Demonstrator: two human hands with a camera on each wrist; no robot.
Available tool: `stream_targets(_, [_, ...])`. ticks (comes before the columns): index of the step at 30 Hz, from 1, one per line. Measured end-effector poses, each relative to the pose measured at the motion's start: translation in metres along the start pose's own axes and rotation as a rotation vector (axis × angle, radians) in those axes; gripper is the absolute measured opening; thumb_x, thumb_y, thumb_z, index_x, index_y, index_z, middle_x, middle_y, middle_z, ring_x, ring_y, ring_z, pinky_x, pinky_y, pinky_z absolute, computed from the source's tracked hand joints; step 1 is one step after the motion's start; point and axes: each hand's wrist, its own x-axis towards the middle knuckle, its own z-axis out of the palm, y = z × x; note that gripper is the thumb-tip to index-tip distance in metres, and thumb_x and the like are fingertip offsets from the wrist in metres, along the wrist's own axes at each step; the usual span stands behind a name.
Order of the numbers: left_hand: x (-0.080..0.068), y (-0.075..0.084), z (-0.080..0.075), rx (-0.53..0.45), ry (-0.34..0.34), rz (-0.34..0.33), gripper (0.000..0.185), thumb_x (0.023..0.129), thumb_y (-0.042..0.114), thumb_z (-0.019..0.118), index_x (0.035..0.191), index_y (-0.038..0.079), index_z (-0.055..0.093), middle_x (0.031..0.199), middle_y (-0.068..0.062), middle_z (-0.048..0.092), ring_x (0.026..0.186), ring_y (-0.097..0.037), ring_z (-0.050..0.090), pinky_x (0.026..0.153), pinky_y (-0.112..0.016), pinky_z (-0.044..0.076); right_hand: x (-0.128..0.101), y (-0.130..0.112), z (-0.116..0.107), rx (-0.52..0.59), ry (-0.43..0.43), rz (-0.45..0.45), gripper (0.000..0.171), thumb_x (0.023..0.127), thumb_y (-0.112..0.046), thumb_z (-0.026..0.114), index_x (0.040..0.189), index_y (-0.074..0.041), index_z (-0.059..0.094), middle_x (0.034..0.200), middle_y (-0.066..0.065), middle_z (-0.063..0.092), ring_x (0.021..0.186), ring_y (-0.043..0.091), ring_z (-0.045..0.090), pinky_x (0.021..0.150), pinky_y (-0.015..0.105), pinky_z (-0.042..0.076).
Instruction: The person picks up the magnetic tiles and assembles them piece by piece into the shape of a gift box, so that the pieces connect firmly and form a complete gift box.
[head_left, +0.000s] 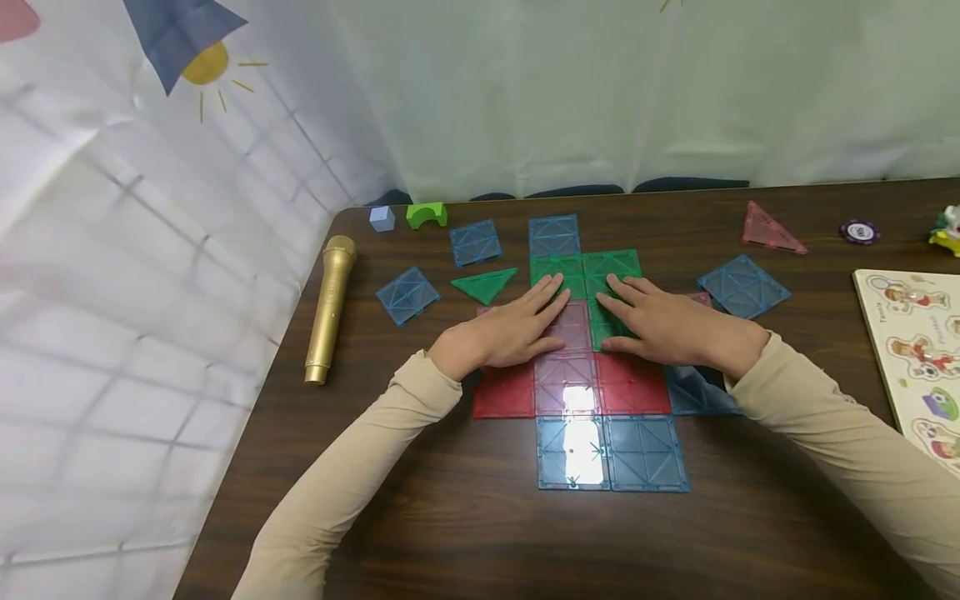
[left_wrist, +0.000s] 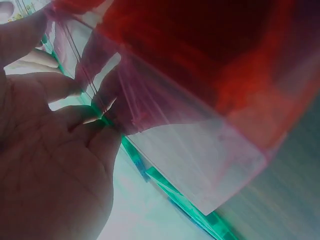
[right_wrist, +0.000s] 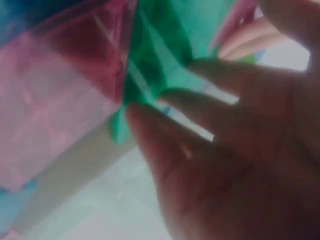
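Observation:
Flat translucent magnetic tiles lie joined in a patchwork on the table. My left hand [head_left: 513, 327] rests with extended fingers across the green tiles [head_left: 613, 263] and a pink tile [head_left: 564, 379]. Fingers spread, my right hand [head_left: 667, 321] touches the green tiles on the right side. Red tiles [head_left: 633, 385] flank the lower pink one. Blue tiles [head_left: 647, 454] form the near row, and one blue tile [head_left: 553, 235] adjoins the far end. Another blue tile [head_left: 697, 393] is partly hidden by the right wrist. Both wrist views show fingertips against tile edges.
A gold microphone [head_left: 332, 308] lies at left. Loose blue tiles [head_left: 407, 295], a green triangle [head_left: 485, 286] and a pink triangle [head_left: 771, 228] surround the patchwork. Small blocks [head_left: 426, 214] stand far left; a poker chip [head_left: 859, 232] and picture board [head_left: 918, 342] are at right.

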Motion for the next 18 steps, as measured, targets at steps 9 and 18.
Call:
stream_targets(9, [0.007,-0.006,-0.018,-0.015,-0.057,0.013,0.069,0.114,0.042,0.037,0.168,0.013,0.006,0.176,-0.003,-0.008,0.161,-0.017,-0.008,0.128,-0.048,0.017,0.011,-0.002,0.012,0.036,0.050,-0.057,0.068,0.108,-0.033,0.059,0.163,-0.003,0.033,0.169,0.029,0.020,0.154,0.055,0.014,0.118,0.075,0.017])
stream_targets(18, [0.034,-0.036,-0.048,0.002,-0.022,-0.109,0.070,0.113,0.051,0.031,0.169,0.018,0.007,0.176,-0.001,-0.002,0.161,-0.018,-0.001,0.129,-0.052,0.014,0.016,-0.004,0.013,-0.004,0.049,-0.057,0.068,0.108,-0.037,0.058,0.163,-0.005,0.033,0.169,0.027,0.021,0.154,0.054,0.015,0.118,0.073,0.019])
